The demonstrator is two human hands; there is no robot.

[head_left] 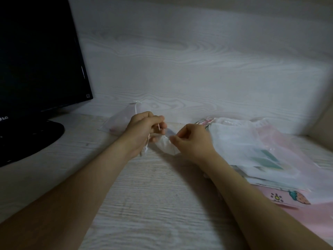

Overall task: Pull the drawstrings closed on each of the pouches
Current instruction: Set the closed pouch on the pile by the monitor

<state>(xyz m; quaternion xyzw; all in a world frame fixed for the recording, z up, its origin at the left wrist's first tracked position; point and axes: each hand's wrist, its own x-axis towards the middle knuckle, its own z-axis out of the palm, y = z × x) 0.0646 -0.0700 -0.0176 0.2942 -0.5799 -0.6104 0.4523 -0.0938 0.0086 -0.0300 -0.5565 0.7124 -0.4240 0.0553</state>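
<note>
A small white mesh pouch (166, 146) hangs between my two hands just above the desk. My left hand (142, 131) is closed around its thin white drawstring (146, 145), whose end dangles below the wrist. My right hand (191, 139) pinches the pouch's gathered fabric from the right. Behind my left hand lies another sheer white pouch (119, 121) with a knotted string at its top. To the right sits a pile of white and pink pouches (252, 147).
A black monitor (36, 56) on its round base (32, 138) fills the left side. The pale wood-grain desk (153, 204) meets a matching back panel (180, 60). A pink patterned pouch (292, 197) lies at the lower right under the pile.
</note>
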